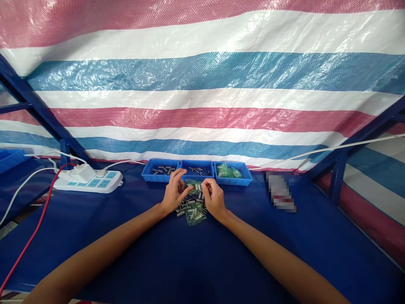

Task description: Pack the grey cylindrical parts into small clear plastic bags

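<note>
In the head view, my right hand point(215, 199) pinches the edge of a small clear green plastic bag point(193, 184) with pale metal pieces in it. My left hand point(174, 192) is on the bag's other side, fingers apart and thumb towards the bag; whether it touches the bag I cannot tell. Under and between both hands lies a loose pile of short grey cylinders and thin metal pins point(181, 210). A second green bag point(195, 215), also holding small metal pieces, rests on the near side of the pile.
Behind the hands stand three joined blue bins: grey cylinders in the left bin point(161, 179), thin pins in the middle bin point(196, 162), green bags in the right bin point(234, 182). A white power strip point(110, 184) with cables is left. A blurred packet point(281, 192) lies right.
</note>
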{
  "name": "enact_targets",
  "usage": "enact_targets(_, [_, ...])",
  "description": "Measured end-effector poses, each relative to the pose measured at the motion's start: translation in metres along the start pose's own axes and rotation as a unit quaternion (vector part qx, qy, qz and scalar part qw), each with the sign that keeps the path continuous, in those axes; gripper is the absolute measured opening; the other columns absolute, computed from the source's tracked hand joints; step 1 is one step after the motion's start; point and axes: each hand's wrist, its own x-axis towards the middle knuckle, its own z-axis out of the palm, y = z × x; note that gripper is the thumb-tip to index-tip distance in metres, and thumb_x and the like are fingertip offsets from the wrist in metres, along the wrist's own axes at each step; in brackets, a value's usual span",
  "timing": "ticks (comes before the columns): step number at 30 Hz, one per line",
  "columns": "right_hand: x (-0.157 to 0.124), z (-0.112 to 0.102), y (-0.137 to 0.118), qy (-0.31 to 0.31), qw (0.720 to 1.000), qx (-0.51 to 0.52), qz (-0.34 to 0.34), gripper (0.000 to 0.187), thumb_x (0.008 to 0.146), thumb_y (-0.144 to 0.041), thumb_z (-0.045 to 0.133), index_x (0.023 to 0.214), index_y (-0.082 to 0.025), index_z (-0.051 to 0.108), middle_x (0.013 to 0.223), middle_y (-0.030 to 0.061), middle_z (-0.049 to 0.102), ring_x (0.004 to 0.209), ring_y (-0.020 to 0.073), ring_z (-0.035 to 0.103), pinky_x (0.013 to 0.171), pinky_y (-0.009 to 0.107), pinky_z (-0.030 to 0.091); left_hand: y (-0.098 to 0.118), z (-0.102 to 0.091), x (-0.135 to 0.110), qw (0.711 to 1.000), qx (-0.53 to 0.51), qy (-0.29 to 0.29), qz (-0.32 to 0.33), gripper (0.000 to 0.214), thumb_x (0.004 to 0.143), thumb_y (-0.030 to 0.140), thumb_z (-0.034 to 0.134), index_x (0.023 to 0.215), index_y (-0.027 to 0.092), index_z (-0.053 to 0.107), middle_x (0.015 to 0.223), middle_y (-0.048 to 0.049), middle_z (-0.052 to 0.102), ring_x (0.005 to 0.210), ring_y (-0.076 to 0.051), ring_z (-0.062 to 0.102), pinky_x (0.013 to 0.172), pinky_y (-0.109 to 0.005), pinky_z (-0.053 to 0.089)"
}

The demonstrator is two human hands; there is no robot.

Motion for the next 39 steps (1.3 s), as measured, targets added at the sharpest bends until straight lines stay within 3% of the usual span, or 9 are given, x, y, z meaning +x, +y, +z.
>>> enact_targets(3, [-0.0019, -0.0003, -0.0016, 0.026, 0.999, 0.016, -0.010, 0.008, 0.091, -0.022, 0.044, 0.090, -0.017, 0.050, 0.075, 0.0008, 0.053, 0.060, 0.0114, 0.050, 0.060, 0.023, 0.041, 0.0009, -0.0014, 0.0001, 0.998, 0.022, -0.060, -0.019, 0.034, 0.086, 0.035, 0.056, 0.116, 0.018, 0.053, 0.080, -0.0013, 0.062, 0.047, -0.006, 0.044, 0.049, -0.018, 0.040])
enact_targets(6, [-0.0032, 0.0001, -0.0021, 0.043, 0.999, 0.024, -0.013, 0.008, 0.090, -0.022, 0.045, 0.090, -0.018, 0.051, 0.077, 0.0016, 0.054, 0.063, 0.0123, 0.052, 0.062, 0.024, 0.043, 0.0003, -0.0028, -0.0012, 0.996, 0.041, -0.076, -0.011, 0.024, 0.086, 0.038, 0.056, 0.096, 0.016, 0.062, 0.055, 0.0042, 0.053, 0.046, -0.008, 0.047, 0.049, -0.018, 0.038])
enact_targets(10, [-0.0026, 0.0003, -0.0011, 0.045, 0.998, 0.038, -0.010, 0.009, 0.090, -0.023, 0.046, 0.094, -0.018, 0.053, 0.077, 0.0020, 0.055, 0.062, 0.0123, 0.052, 0.060, 0.024, 0.044, -0.0023, -0.0031, -0.0038, 0.997, 0.048, -0.055, 0.005, 0.026, 0.085, 0.040, 0.057, 0.090, 0.015, 0.063, 0.058, 0.0024, 0.058, 0.049, -0.008, 0.051, 0.051, -0.018, 0.040])
enact_targets(14, [0.0000, 0.0003, -0.0003, 0.002, 0.999, 0.033, -0.010, 0.017, 0.089, -0.026, 0.049, 0.102, -0.018, 0.055, 0.083, 0.0040, 0.053, 0.063, 0.0128, 0.052, 0.059, 0.025, 0.045, -0.0053, -0.0032, -0.0064, 0.999, 0.035, -0.041, 0.006, 0.024, 0.085, 0.038, 0.058, 0.087, 0.015, 0.063, 0.066, 0.0000, 0.064, 0.054, -0.010, 0.057, 0.055, -0.018, 0.043])
enact_targets(21, [0.0021, 0.0013, -0.0003, -0.067, 0.997, 0.017, -0.036, 0.016, 0.091, -0.027, 0.046, 0.080, -0.018, 0.054, 0.076, 0.0025, 0.049, 0.062, 0.0124, 0.049, 0.056, 0.024, 0.041, -0.0083, -0.0035, -0.0070, 0.999, 0.020, -0.022, 0.013, 0.021, 0.085, 0.034, 0.059, 0.078, 0.014, 0.062, 0.061, 0.0007, 0.060, 0.052, -0.010, 0.053, 0.053, -0.019, 0.040])
enact_targets(26, [0.0008, 0.0020, 0.0021, -0.054, 0.997, -0.010, -0.045, 0.024, 0.092, -0.029, 0.045, 0.071, -0.018, 0.050, 0.067, 0.0002, 0.046, 0.059, 0.0124, 0.045, 0.057, 0.024, 0.037, -0.0055, -0.0047, -0.0051, 0.998, 0.051, -0.016, 0.029, 0.031, 0.085, 0.036, 0.058, 0.064, 0.013, 0.056, 0.053, 0.0026, 0.048, 0.048, -0.008, 0.043, 0.050, -0.020, 0.034])
enact_targets(39, [0.0014, 0.0017, 0.0030, -0.030, 0.999, -0.007, -0.015, 0.024, 0.091, -0.033, 0.045, 0.077, -0.018, 0.057, 0.064, -0.0001, 0.050, 0.056, 0.0123, 0.047, 0.056, 0.024, 0.039, -0.0016, -0.0040, -0.0027, 0.993, 0.065, -0.053, 0.078, 0.025, 0.089, 0.034, 0.052, 0.075, 0.015, 0.059, 0.062, -0.0008, 0.052, 0.055, -0.010, 0.047, 0.053, -0.021, 0.037])
